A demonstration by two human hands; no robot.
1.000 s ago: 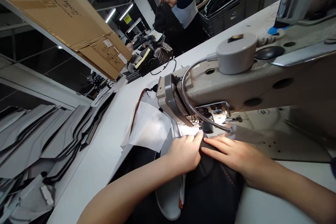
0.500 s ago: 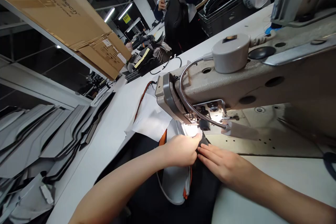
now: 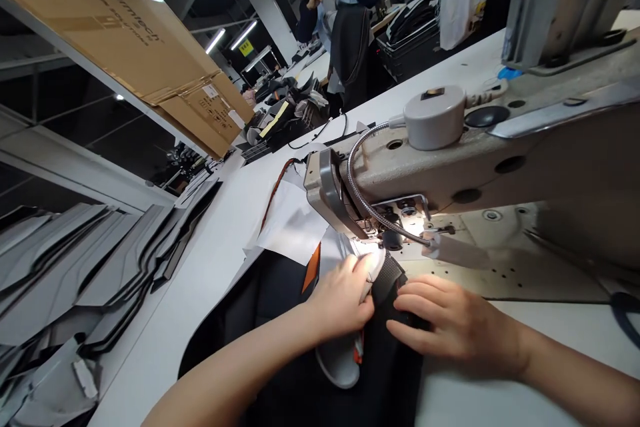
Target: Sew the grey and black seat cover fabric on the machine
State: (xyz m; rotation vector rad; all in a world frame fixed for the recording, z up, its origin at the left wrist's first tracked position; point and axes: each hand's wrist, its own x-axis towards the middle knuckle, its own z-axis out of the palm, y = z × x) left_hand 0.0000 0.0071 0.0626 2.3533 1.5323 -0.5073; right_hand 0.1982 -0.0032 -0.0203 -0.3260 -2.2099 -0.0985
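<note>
Right hand (image 3: 450, 323) has shifted off left hand (image 3: 340, 293), fingers apart on black fabric (image 3: 387, 373); left clamps its pale layer (image 3: 376, 265) before sewing machine (image 3: 440, 167). I'd expect soft, floppy: hold edges.

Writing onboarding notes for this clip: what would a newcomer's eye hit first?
Probably the bulky sewing machine on the right, its working area brightly lit, with the left hand and right hand just in front on a dark fabric piece. Next, the big cardboard box printed "warmtech" at upper left, then the piled grey panels below it along the left edge.
</note>
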